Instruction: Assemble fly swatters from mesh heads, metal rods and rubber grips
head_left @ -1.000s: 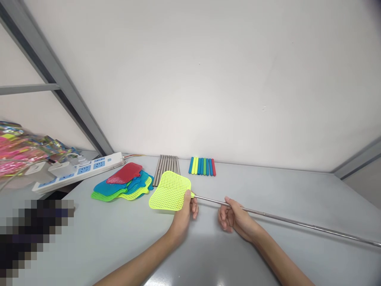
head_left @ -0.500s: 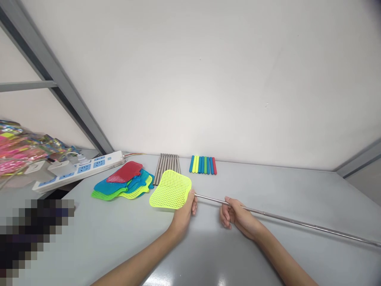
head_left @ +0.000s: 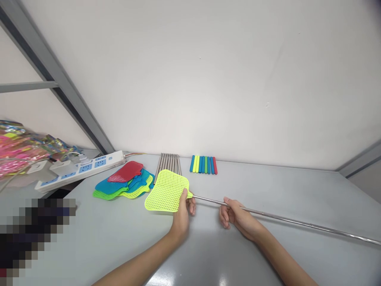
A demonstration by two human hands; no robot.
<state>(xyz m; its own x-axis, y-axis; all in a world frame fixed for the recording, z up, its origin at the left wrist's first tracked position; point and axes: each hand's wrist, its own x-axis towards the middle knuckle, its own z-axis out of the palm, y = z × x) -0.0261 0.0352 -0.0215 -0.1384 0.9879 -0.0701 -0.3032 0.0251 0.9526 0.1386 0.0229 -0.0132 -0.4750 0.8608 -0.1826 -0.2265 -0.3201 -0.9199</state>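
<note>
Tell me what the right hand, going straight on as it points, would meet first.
Past its rod, likely the coloured sticks; depth is unclear, so the right hand might pass over them.

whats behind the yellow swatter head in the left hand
The upper parts of several metal tubes lie on the grey table beyond the yellow swatter head. Most of their lower ends are covered by it and cannot be made out.

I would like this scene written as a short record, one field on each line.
Left hand: grips yellow mesh paddle near its neck
Right hand: holds long metal rod
Rod position: runs from paddle's neck past right picture edge
Paddle pile: red, blue, green, yellow
Back row: metal tubes, left of coloured sticks
Behind and left of pile: white power strip
</note>
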